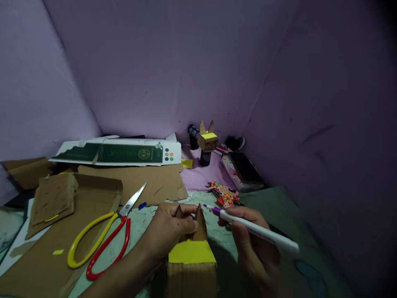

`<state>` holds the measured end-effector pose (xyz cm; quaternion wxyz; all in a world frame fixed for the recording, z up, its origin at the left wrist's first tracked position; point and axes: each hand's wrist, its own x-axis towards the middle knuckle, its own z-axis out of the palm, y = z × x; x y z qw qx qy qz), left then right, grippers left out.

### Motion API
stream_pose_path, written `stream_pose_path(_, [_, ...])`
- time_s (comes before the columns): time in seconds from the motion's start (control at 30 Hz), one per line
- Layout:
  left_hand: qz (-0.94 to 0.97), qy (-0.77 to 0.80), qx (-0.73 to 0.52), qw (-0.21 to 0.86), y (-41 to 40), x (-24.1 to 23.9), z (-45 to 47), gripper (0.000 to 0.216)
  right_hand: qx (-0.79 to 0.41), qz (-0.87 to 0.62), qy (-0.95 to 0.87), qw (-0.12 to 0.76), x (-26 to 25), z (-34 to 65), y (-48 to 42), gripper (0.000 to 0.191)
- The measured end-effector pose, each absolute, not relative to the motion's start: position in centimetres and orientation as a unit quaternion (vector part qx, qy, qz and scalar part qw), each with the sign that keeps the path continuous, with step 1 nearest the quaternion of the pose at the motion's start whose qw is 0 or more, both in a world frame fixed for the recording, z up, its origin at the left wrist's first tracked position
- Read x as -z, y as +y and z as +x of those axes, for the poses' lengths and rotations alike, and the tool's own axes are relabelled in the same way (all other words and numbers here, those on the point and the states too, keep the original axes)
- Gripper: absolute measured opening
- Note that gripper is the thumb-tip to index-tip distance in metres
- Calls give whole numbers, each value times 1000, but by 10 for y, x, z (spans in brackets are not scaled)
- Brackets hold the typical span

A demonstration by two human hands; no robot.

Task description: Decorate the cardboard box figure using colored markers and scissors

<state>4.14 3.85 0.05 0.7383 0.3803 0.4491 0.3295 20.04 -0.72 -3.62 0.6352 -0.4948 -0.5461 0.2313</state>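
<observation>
A small cardboard box (191, 279) with a yellow paper top (192, 252) stands close in front of me. Two pointed cardboard ears (201, 225) with dark purple edges rise from its far side. My left hand (170, 225) pinches the ears between thumb and fingers. In my right hand (254, 244) is a white marker (263, 236) with a purple collar, its tip pointing left. That tip is just right of the right ear's point; I cannot tell whether they touch.
Scissors (124, 211) with one yellow and one red handle lie open on the left among cardboard sheets (133, 178). A second eared cardboard box (207, 142) sits on a black cylinder (205, 158) at the back. A floral-patterned item (225, 192) and a dark phone-like slab (245, 167) lie to the right.
</observation>
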Motion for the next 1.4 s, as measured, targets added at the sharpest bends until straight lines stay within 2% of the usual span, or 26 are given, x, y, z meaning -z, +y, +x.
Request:
stream_pose_path(0.2, [400, 447, -341, 724, 39, -6, 42, 32, -219, -448, -585, 640, 42, 205, 8, 22])
stream_pose_path(0.47, [397, 473, -341, 709, 43, 7, 43, 34, -230, -409, -587, 660, 18, 207, 30, 22])
stream_pose_path(0.67, [402, 474, -341, 705, 42, 4, 43, 30, -214, -450, -587, 638, 30, 203, 21, 26])
stream_pose_path(1.03, [416, 465, -338, 704, 43, 8, 42, 21, -125, -434, -636, 626, 46, 203, 24, 16])
stream_pose_path(1.4, [410, 449, -340, 717, 40, 3, 40, 28, -58, -414, -679, 603, 41, 206, 25, 12])
